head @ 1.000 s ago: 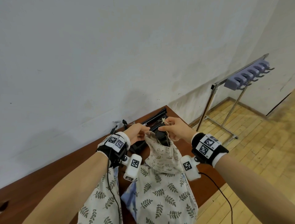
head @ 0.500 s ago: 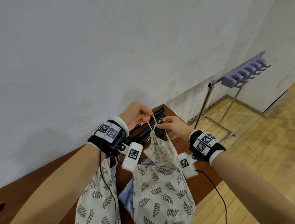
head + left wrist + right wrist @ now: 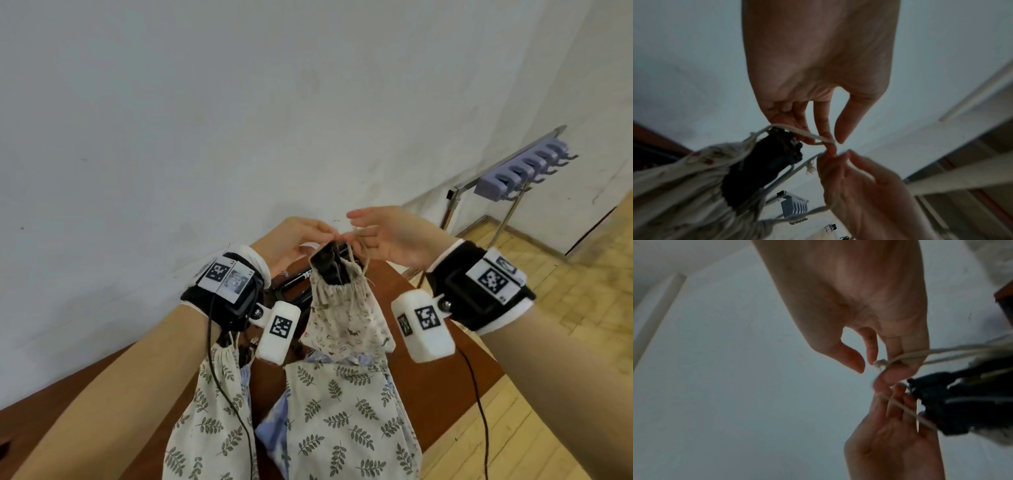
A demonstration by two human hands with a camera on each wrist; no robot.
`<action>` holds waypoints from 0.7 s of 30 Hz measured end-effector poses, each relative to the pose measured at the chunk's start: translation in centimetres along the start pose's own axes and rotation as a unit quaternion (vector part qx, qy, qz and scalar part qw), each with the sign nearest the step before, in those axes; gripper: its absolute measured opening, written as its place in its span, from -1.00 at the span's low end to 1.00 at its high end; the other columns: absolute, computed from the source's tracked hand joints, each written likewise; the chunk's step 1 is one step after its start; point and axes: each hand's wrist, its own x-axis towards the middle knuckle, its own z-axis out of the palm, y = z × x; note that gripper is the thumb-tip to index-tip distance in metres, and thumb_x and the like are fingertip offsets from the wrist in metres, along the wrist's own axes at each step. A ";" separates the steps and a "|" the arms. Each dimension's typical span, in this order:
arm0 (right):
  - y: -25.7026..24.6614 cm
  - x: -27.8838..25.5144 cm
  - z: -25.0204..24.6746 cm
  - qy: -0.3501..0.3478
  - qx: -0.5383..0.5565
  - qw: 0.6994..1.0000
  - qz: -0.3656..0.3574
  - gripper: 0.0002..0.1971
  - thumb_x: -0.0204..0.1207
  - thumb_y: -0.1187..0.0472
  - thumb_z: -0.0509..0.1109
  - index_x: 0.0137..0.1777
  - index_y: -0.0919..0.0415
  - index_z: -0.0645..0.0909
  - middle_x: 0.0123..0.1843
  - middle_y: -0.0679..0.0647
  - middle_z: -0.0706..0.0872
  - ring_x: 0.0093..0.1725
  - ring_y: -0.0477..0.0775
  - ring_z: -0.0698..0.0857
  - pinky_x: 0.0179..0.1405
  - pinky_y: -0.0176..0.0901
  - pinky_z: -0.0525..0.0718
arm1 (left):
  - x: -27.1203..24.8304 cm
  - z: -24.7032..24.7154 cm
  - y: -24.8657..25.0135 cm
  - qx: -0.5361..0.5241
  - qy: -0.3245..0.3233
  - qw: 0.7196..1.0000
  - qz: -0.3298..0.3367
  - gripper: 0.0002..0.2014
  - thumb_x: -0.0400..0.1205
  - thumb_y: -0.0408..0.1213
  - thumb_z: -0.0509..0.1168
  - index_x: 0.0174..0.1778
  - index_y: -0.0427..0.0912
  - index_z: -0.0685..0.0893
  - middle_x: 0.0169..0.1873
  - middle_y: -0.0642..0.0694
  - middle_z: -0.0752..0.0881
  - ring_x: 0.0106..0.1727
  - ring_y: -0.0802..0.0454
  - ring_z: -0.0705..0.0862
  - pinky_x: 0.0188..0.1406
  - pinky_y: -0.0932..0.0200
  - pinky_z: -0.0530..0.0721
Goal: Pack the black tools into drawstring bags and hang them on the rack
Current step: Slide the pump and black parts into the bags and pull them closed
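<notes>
A small cream drawstring bag [image 3: 342, 311] hangs in the air between my hands, its mouth gathered. A black tool [image 3: 329, 263] pokes out of the top; the rest of it is hidden in the cloth. My left hand [image 3: 323, 236] holds one loop of the drawstring [image 3: 809, 134] over its curled fingers. My right hand [image 3: 358, 234] has the other cord [image 3: 906, 356] wound round its fingers, thumb held apart. The two hands meet just above the tool [image 3: 760, 170]. The metal rack [image 3: 524, 171] with its row of lilac hooks stands to the right on the floor.
Two larger leaf-print bags [image 3: 342, 411] [image 3: 212, 411] lie on the brown table [image 3: 442, 346] below my wrists. More black tools [image 3: 291, 291] lie at the table's far end by the white wall. A wooden floor runs from the table to the rack.
Both hands have risen, lifting the small bag off the table. The cords are pulled and the mouth has gathered round the tool. My right hand has left the bag's rim for the cord.
</notes>
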 end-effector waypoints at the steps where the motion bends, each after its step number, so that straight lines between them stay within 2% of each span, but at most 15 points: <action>1: -0.7 -0.3 0.4 -0.019 0.001 1.000 0.015 -0.68 0.62 0.38 0.30 0.36 0.32 0.47 0.04 0.32 0.66 -0.15 0.13 0.71 -0.14 -0.15 0.77 | -0.2 0.1 0.4 0.035 0.009 0.999 0.010 -0.89 0.60 -0.43 0.29 -0.07 -0.25 0.73 -0.15 -0.05 0.73 -0.05 0.10 0.64 -0.03 0.22 0.51; 3: -1.8 -0.6 1.0 -0.041 -0.051 0.997 0.042 -0.65 0.60 0.30 0.34 0.37 0.28 0.47 0.08 0.35 0.69 -0.02 0.20 0.73 0.14 -0.06 0.71 | -0.6 0.1 1.4 0.107 0.003 0.994 0.021 -0.84 0.61 -0.34 0.31 0.03 -0.14 0.76 0.01 0.02 0.77 0.11 0.15 0.64 0.05 0.23 0.49; 4: -2.0 -0.6 1.2 -0.052 -0.086 0.993 0.054 -0.64 0.59 0.26 0.36 0.37 0.27 0.48 0.10 0.35 0.70 0.02 0.21 0.73 0.21 -0.03 0.68 | -0.9 0.2 1.7 0.150 -0.008 0.988 0.024 -0.82 0.62 -0.30 0.32 0.09 -0.11 0.76 0.08 0.05 0.74 0.16 0.19 0.62 0.08 0.28 0.48; 6: -1.7 -0.6 1.6 -0.067 -0.113 0.989 0.070 -0.65 0.59 0.23 0.36 0.35 0.25 0.51 0.08 0.31 0.72 -0.01 0.18 0.74 0.15 -0.07 0.70 | -1.4 0.4 2.2 0.240 -0.025 0.969 0.052 -0.80 0.61 -0.31 0.34 0.12 -0.16 0.77 0.05 0.09 0.66 0.08 0.28 0.58 0.01 0.51 0.46; 7: -1.3 -0.6 1.7 -0.067 -0.096 0.991 0.070 -0.68 0.60 0.26 0.34 0.34 0.22 0.51 0.04 0.27 0.73 -0.06 0.15 0.74 0.07 -0.11 0.72 | -1.6 0.7 2.4 0.286 -0.026 0.955 0.070 -0.80 0.59 -0.32 0.36 0.11 -0.19 0.77 0.03 0.07 0.60 0.04 0.28 0.55 -0.02 0.60 0.44; 8: -0.9 -0.5 1.8 -0.063 -0.066 0.993 0.071 -0.72 0.62 0.30 0.32 0.31 0.18 0.50 -0.03 0.22 0.73 -0.13 0.11 0.74 -0.02 -0.15 0.73 | -1.7 0.7 2.3 0.319 -0.018 0.944 0.085 -0.80 0.58 -0.30 0.39 0.09 -0.18 0.79 0.06 0.06 0.57 0.08 0.25 0.53 0.02 0.62 0.42; 9: -0.6 -0.4 1.8 -0.060 -0.035 0.995 0.070 -0.76 0.63 0.34 0.29 0.26 0.15 0.50 -0.13 0.15 0.72 -0.21 0.06 0.71 -0.10 -0.18 0.72 | -1.9 0.6 2.3 0.334 0.001 0.937 0.100 -0.80 0.56 -0.26 0.41 0.08 -0.15 0.79 0.12 0.07 0.55 0.15 0.23 0.52 0.15 0.54 0.43; 11: -0.3 -0.2 1.9 -0.060 -0.005 0.997 0.057 -0.83 0.63 0.37 0.26 0.13 0.13 0.49 -0.28 0.07 0.67 -0.32 0.00 0.65 -0.20 -0.20 0.68 | -2.2 -0.3 1.7 0.297 0.056 0.945 0.129 -0.72 0.50 -0.14 0.48 0.11 -0.07 0.73 0.21 0.09 0.55 0.26 0.19 0.53 0.31 0.23 0.50; 13: -0.4 -0.2 2.3 -0.049 -0.026 0.998 0.015 -0.81 0.64 0.42 0.22 0.15 0.14 0.46 -0.30 0.07 0.63 -0.37 -0.03 0.62 -0.26 -0.21 0.67 | -2.4 -1.5 0.3 0.201 0.093 0.969 0.114 -0.35 0.33 -0.05 0.59 0.25 -0.05 0.43 0.29 0.04 0.50 0.32 0.14 0.52 0.31 0.12 0.55; 15: -0.4 -0.5 3.6 -0.065 -0.064 0.996 -0.011 -0.77 0.65 0.47 0.16 0.18 0.16 0.44 -0.30 0.07 0.61 -0.38 -0.04 0.60 -0.24 -0.19 0.62 | -2.9 -1.7 -1.8 0.152 0.051 0.986 0.055 -0.05 0.16 -0.02 0.63 0.36 -0.04 0.20 0.39 0.02 0.41 0.41 0.09 0.44 0.39 0.09 0.49; 16: -0.4 -0.7 4.5 -0.095 -0.075 0.993 -0.010 -0.76 0.65 0.48 0.12 0.16 0.16 0.44 -0.30 0.07 0.59 -0.37 -0.04 0.58 -0.22 -0.18 0.58 | -3.1 -1.4 -3.1 0.171 0.020 0.984 0.041 -0.02 0.18 -0.06 0.66 0.42 -0.05 0.21 0.39 0.05 0.42 0.43 0.09 0.42 0.42 0.10 0.45; 18: -0.4 -1.2 6.8 -0.155 -0.082 0.985 0.000 -0.75 0.64 0.49 0.06 0.13 0.15 0.42 -0.30 0.08 0.55 -0.35 -0.02 0.52 -0.24 -0.18 0.49 | -3.7 -0.5 -5.7 0.189 0.003 0.981 0.040 -0.22 0.30 -0.17 0.64 0.41 -0.08 0.43 0.26 0.08 0.59 0.31 0.17 0.55 0.34 0.21 0.49; 20: -0.2 -1.3 8.7 -0.174 -0.095 0.980 -0.002 -0.74 0.63 0.50 0.02 0.10 0.15 0.41 -0.30 0.10 0.51 -0.36 0.00 0.46 -0.35 -0.21 0.54 | -4.7 0.6 -7.7 0.138 0.054 0.987 0.060 -0.55 0.37 -0.31 0.60 0.15 -0.19 0.64 -0.02 0.02 0.73 0.00 0.25 0.67 0.08 0.31 0.60; 21: 0.1 -1.2 9.5 -0.173 -0.110 0.979 -0.007 -0.73 0.62 0.51 0.01 0.07 0.16 0.40 -0.31 0.11 0.49 -0.37 0.01 0.42 -0.41 -0.22 0.55 | -5.1 0.9 -8.6 0.114 0.076 0.988 0.076 -0.69 0.38 -0.40 0.57 0.00 -0.22 0.66 -0.16 0.01 0.73 -0.13 0.27 0.68 -0.04 0.35 0.62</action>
